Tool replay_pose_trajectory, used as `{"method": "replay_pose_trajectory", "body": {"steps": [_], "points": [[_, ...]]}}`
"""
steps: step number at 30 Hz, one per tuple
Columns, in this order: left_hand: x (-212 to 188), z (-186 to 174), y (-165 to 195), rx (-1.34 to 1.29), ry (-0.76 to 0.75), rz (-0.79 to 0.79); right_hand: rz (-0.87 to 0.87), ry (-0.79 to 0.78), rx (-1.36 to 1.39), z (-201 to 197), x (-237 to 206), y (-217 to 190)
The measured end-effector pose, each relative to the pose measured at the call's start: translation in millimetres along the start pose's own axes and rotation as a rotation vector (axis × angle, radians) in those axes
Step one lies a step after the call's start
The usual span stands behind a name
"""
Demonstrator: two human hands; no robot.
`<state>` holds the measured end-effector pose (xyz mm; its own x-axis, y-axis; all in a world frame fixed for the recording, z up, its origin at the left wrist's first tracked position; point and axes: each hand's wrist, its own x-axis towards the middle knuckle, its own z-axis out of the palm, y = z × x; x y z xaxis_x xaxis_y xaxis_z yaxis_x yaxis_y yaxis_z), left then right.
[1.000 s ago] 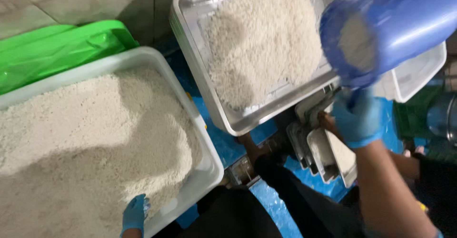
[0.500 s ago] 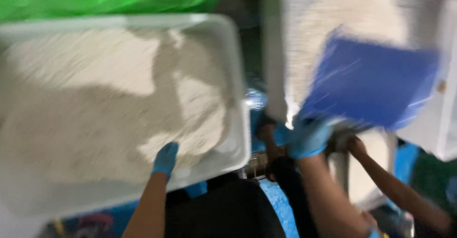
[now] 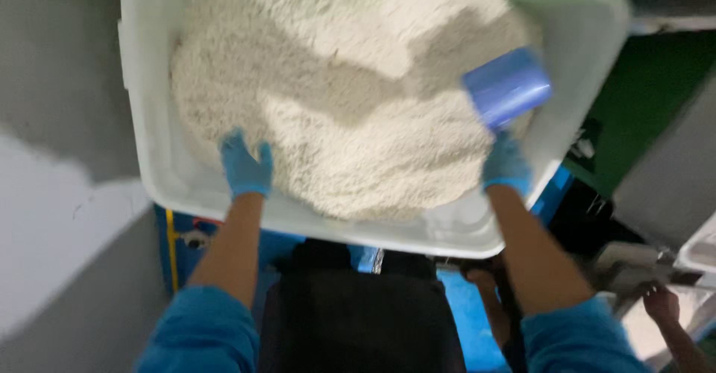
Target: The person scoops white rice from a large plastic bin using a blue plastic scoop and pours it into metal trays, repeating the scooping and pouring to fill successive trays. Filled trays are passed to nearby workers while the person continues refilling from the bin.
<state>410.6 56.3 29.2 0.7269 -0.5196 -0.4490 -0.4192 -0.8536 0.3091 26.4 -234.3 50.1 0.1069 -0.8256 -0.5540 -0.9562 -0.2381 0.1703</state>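
A large white plastic tub [image 3: 153, 171] holds a big heap of white rice [image 3: 350, 97]. My left hand [image 3: 245, 165], in a blue glove, rests inside the tub's near-left part, fingers spread against the rice. My right hand [image 3: 507, 165], also gloved in blue, grips a blue plastic scoop cup [image 3: 509, 86] whose mouth is pushed into the rice at the tub's right side.
Grey floor lies to the left of the tub. Blue machine parts [image 3: 470, 313] sit below its near rim. Another person's bare hand [image 3: 661, 303] shows at the lower right, beside a white tray corner [image 3: 701, 254]. Something green [image 3: 649, 82] stands to the right.
My view swung left from the second tray to the large tub. My right hand brought the blue cup down into the tub's rice. My left hand moved from the rim into the rice.
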Motion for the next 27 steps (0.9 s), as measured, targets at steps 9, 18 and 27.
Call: {"method": "replay_pose_trajectory", "body": {"steps": [9,18,27], "points": [[30.8,24.5,-43.1,0.077,-0.151,-0.118,0.266,-0.531,0.120,83.8,-75.7,-11.4],[-47.4,103.2,1.7,-0.140,-0.256,-0.343,-0.118,-0.627,0.361,118.2,-132.6,-86.9],[-83.8,154.9,73.3,-0.501,-0.328,-0.350,0.089,-0.864,0.865,113.7,-150.3,-77.3]]}}
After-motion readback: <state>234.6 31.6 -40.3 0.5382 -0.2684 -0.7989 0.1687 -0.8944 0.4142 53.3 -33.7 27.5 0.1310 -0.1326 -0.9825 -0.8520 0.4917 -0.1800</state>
